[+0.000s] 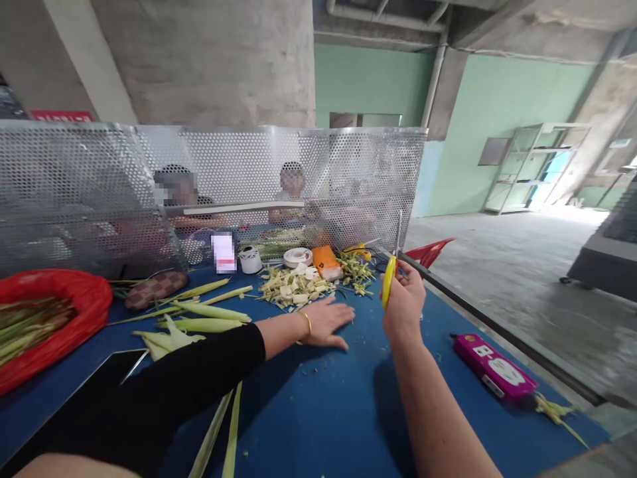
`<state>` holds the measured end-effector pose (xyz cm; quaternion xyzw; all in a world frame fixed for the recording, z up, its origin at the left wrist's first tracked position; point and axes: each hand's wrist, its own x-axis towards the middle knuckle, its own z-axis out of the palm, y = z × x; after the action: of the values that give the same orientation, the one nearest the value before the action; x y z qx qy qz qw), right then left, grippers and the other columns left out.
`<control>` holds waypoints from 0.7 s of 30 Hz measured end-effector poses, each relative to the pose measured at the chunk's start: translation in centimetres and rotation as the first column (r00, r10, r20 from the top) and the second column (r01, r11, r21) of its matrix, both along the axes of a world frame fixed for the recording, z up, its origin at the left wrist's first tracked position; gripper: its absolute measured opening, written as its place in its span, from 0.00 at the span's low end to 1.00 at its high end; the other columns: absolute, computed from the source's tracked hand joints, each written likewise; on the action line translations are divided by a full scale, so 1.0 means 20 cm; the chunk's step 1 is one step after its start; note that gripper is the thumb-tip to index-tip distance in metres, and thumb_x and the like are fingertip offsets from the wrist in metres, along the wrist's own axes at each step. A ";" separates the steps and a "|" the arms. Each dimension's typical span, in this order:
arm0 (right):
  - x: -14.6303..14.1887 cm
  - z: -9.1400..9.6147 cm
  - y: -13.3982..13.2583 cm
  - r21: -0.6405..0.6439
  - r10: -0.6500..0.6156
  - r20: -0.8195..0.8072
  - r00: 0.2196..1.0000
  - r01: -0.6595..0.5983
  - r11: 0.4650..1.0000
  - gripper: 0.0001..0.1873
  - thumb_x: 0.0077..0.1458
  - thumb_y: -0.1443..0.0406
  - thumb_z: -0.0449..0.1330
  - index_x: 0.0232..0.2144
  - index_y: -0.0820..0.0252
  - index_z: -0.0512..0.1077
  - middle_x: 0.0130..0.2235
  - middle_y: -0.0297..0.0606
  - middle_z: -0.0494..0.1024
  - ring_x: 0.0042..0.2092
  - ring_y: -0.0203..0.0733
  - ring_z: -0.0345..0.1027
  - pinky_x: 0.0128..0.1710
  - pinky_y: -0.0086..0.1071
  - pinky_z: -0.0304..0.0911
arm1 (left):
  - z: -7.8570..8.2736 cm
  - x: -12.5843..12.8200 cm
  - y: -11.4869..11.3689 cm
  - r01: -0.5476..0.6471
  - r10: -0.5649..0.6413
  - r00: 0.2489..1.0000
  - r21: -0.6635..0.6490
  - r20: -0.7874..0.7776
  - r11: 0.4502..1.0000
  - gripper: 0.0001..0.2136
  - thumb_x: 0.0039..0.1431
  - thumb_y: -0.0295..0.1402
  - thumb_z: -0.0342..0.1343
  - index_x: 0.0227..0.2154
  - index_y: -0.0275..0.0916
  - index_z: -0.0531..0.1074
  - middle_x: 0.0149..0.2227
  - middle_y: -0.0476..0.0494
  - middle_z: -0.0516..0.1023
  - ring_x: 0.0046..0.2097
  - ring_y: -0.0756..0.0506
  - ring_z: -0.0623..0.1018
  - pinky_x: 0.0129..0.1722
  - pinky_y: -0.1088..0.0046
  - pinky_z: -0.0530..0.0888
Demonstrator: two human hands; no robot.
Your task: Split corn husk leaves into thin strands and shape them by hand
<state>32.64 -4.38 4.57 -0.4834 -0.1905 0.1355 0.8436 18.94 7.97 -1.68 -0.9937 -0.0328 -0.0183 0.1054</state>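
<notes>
"What does the right hand [407, 299] have?"

"Scissors [389, 282] with a yellow handle. The fingers are curled closed around it, and the blades point upward above the fist (nearly edge-on, so I can't tell whether they are parted)."

"And the left hand [326, 324]?"

"Palm down, fingers stretched out and somewhat spread, gripping nothing. It is at the blue tabletop [318, 411], though I can't tell whether the palm touches. A yellow bracelet [307, 325] circles the wrist just behind it."

"What's near that hand?"

"Just beyond it is a heap of pale clippings [291, 289], with greener scraps [357, 271] to the right of the heap. An orange packet [327, 262] sits farther beyond the same hand, beside a white roll [297, 257]."

"To its left?"

"Long, pale green leaves [213, 324], lying partly behind the black sleeve [199, 372]. Well past those, farther left, a red bag [94, 299] holds more stalks."

"Anything to the right of the right hand?"

"A purple case [492, 368], lower down and beyond the forearm. Well ahead of both hands, two people sit behind a perforated metal screen [239, 159]."
</notes>
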 end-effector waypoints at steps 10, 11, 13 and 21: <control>-0.03 0.00 0.00 -0.012 0.040 0.016 0.999 -0.040 0.999 0.25 0.35 0.66 0.63 0.41 0.59 0.68 0.22 0.23 0.63 0.20 0.31 0.55 0.19 0.27 0.53 | 0.15 -0.38 0.00 0.094 -0.094 0.995 -0.032 -0.017 0.995 0.29 0.60 0.50 0.47 0.61 0.42 0.60 0.63 0.41 0.62 0.65 0.41 0.59 0.63 0.63 0.50; -0.03 0.00 0.00 -0.017 0.047 0.018 0.999 -0.046 0.999 0.26 0.35 0.66 0.63 0.41 0.59 0.68 0.22 0.23 0.63 0.20 0.30 0.55 0.19 0.27 0.53 | 0.14 -0.41 -0.04 0.184 -0.188 0.981 -0.074 -0.052 0.980 0.30 0.60 0.51 0.47 0.61 0.41 0.58 0.63 0.41 0.62 0.65 0.42 0.59 0.64 0.64 0.50; -0.04 -0.01 0.01 -0.027 0.060 0.021 0.998 -0.059 0.998 0.25 0.34 0.66 0.63 0.41 0.60 0.68 0.22 0.23 0.63 0.20 0.30 0.55 0.19 0.26 0.52 | 0.12 -0.45 -0.05 0.216 -0.227 0.970 -0.118 -0.083 0.969 0.34 0.58 0.53 0.49 0.62 0.39 0.57 0.63 0.39 0.62 0.64 0.40 0.59 0.64 0.61 0.50; -0.05 -0.01 0.01 -0.046 0.078 0.014 0.997 -0.077 0.996 0.23 0.34 0.65 0.62 0.39 0.59 0.67 0.21 0.22 0.63 0.19 0.31 0.55 0.17 0.26 0.49 | 0.18 -0.27 0.18 -0.210 0.228 0.961 -0.126 0.159 0.970 0.13 0.63 0.31 0.46 0.43 0.40 0.75 0.50 0.40 0.75 0.52 0.43 0.72 0.52 0.64 0.66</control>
<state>31.58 -4.27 4.42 -0.4959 -0.2125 0.1686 0.8249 13.59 11.50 2.01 -0.9829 -0.1525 -0.0904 0.0495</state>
